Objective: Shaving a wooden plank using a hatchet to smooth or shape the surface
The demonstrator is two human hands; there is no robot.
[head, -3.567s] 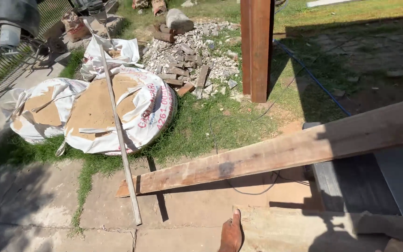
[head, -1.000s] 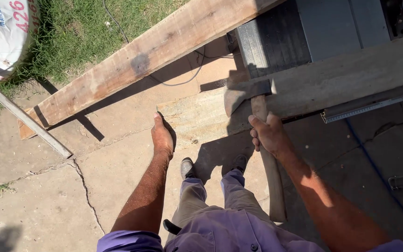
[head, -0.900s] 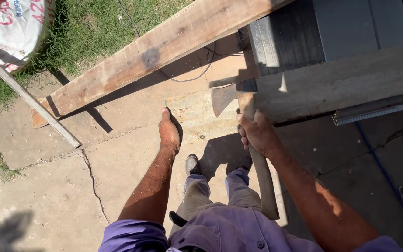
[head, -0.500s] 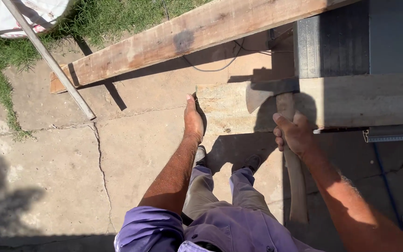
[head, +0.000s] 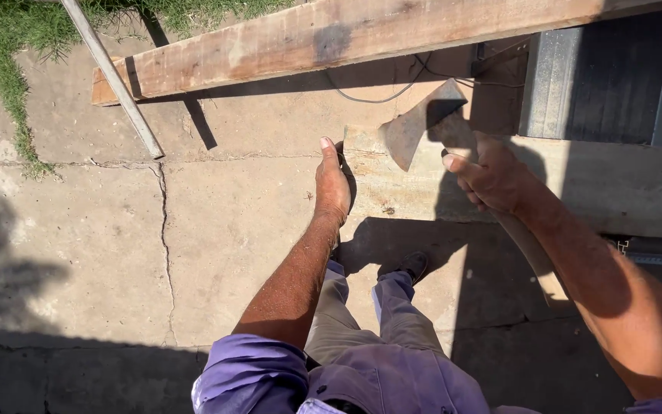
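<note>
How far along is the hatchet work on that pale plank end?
Little looks done: the pale plank shows no clear cut or chips at its end. In hand: the left hand rests on the plank's end, while the right hand grips the hatchet, blade raised just above the wood. Left: apparently all the chopping. The long board and metal pole lie untouched behind.

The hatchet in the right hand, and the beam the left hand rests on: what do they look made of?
Hatchet: head looks like dull, unpolished grey metal with rusty patches; the handle below the right hand looks like pale bare wood. Beam: seemingly rough, unpainted timber, weathered and stained, with grain lines near the left hand.
</note>
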